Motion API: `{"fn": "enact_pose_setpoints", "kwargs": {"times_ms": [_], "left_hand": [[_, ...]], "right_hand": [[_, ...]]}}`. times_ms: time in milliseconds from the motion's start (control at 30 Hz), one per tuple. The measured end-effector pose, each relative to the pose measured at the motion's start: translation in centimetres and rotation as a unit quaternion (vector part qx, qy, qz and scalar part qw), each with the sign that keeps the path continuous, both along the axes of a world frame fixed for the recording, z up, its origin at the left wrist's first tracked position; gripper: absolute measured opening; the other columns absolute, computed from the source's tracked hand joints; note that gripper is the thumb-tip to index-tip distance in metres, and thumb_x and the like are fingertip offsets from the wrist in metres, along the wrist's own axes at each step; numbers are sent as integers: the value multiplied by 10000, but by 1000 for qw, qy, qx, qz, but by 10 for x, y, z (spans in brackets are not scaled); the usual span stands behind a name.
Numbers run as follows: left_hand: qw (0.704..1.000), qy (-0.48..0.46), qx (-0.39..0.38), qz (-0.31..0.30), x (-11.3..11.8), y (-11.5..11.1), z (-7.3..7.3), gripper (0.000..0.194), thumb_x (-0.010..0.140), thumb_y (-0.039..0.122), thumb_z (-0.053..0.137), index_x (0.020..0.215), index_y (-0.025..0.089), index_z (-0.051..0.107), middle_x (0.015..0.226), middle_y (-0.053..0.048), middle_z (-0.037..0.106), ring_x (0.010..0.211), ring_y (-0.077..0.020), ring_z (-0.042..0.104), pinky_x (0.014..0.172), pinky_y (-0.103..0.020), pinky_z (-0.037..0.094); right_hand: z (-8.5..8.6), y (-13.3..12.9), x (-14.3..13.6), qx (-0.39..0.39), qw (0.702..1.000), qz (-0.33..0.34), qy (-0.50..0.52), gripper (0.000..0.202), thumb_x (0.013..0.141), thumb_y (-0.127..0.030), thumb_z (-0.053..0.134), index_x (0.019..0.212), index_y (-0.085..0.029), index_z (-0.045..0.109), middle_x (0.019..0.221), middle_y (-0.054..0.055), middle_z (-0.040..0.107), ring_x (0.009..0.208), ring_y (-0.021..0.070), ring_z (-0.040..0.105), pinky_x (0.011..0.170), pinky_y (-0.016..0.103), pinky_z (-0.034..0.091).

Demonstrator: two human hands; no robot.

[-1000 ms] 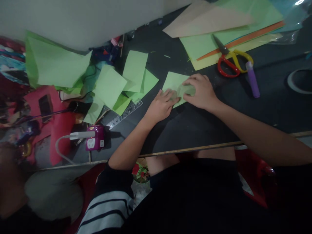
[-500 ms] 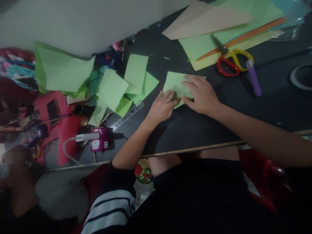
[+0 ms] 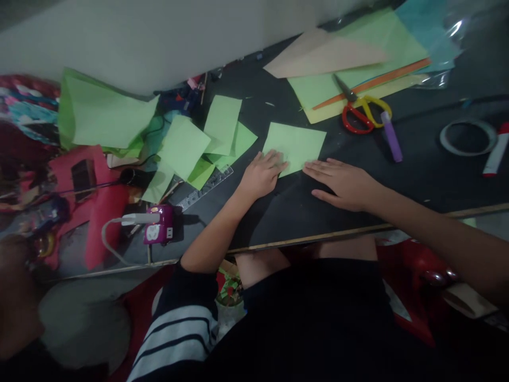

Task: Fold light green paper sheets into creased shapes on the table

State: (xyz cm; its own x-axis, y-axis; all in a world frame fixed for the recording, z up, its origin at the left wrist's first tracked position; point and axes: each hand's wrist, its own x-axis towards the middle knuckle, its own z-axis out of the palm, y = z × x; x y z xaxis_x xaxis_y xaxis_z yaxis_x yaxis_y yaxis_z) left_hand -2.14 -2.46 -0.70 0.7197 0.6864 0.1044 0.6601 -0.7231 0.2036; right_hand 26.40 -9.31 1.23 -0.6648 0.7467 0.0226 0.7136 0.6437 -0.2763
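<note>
A light green sheet of paper (image 3: 298, 142) lies flat on the dark table (image 3: 278, 220). On its lower left corner rests my left hand (image 3: 263, 172), fingers spread and pressing lightly on the paper. My right hand (image 3: 342, 183) lies flat at the sheet's lower right edge, its fingers stretched out and the fingertips near the corner. Neither hand grips anything. Further left are more green pieces (image 3: 184, 147), partly overlapping, with a clear ruler (image 3: 207, 188) beside them.
Scissors (image 3: 358, 114) and a purple stick (image 3: 392, 138) lie at the right, before stacked coloured papers (image 3: 318, 93). A tape roll (image 3: 468, 137) and marker (image 3: 496, 154) lie far right. A purple adapter (image 3: 158, 225) stands left. Another person's arm (image 3: 18, 297) shows at far left.
My right hand has slid off the paper's upper right part, down and to the right, uncovering it. My left hand stays on the lower left corner. The view has shifted slightly right.
</note>
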Motion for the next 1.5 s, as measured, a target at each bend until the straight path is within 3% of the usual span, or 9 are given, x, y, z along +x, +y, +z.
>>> {"fn": "enact_pose_setpoints", "kwargs": {"times_ms": [300,400,467,600,933,1000,1167,1333,1500], "left_hand": [[998,35,-34,37,5,-6,25,525,1046,153,432,1492,257,691,1656,-99,597,1610,-304,498,1343,-665,354],[997,13,0,74,22,-27,32,535,1080,255,403,1552,129,621,1734,-171,472,1652,-324,426,1398,-639,239],[997,-2,2,73,41,-45,31,620,1106,325,369,1639,29,482,1758,-217,406,1674,-315,383,1400,-548,287],[991,20,-38,123,67,-75,21,674,1144,401,303,1617,-47,474,1692,-267,488,1627,-323,464,1360,-478,382],[989,75,-34,122,25,-81,29,672,1142,459,366,1625,12,503,1671,-241,522,1595,-331,511,1361,-501,381],[989,76,-37,121,21,-82,29,666,1140,451,374,1626,16,504,1676,-233,517,1601,-321,503,1368,-489,369],[990,41,-23,134,24,-87,22,685,1130,498,394,1629,44,507,1687,-215,505,1608,-311,495,1355,-487,394],[984,77,-38,158,31,-90,26,760,1116,558,434,1636,6,481,1695,-250,485,1624,-338,462,1351,-477,394],[984,84,-30,153,31,-90,31,729,1122,535,439,1644,28,482,1682,-246,508,1613,-340,481,1323,-474,432]], "right_hand": [[20,-3,-38,1,992,-85,-88,709,1069,-490,434,1609,-47,553,1640,201,572,1525,368,573,1220,535,512],[26,-2,-48,25,990,-87,-111,650,1069,-426,409,1534,-28,629,1552,232,647,1430,384,660,1208,571,495],[27,0,-49,39,989,-84,-115,615,1048,-376,418,1496,-37,667,1495,234,690,1366,386,705,1210,579,481],[22,3,-46,45,989,-75,-117,648,990,-322,448,1519,0,639,1526,230,667,1392,371,690,1223,544,458],[22,5,-44,52,990,-93,-88,582,1034,-289,380,1500,-112,679,1503,171,700,1347,328,724,1319,634,301],[21,6,-43,60,991,-96,-77,551,1029,-271,400,1468,-148,709,1483,157,720,1314,325,740,1287,634,347],[15,8,-42,90,989,-110,-52,479,1050,-309,436,1367,-221,784,1452,120,756,1265,361,735,1085,596,531],[11,9,-53,85,996,-8,-40,548,1086,-327,409,1536,-143,661,1579,108,664,1516,304,578,1278,532,411],[7,13,-44,78,996,-36,-19,518,1084,-259,377,1452,-238,740,1484,55,739,1469,293,622,1250,579,442]]}}
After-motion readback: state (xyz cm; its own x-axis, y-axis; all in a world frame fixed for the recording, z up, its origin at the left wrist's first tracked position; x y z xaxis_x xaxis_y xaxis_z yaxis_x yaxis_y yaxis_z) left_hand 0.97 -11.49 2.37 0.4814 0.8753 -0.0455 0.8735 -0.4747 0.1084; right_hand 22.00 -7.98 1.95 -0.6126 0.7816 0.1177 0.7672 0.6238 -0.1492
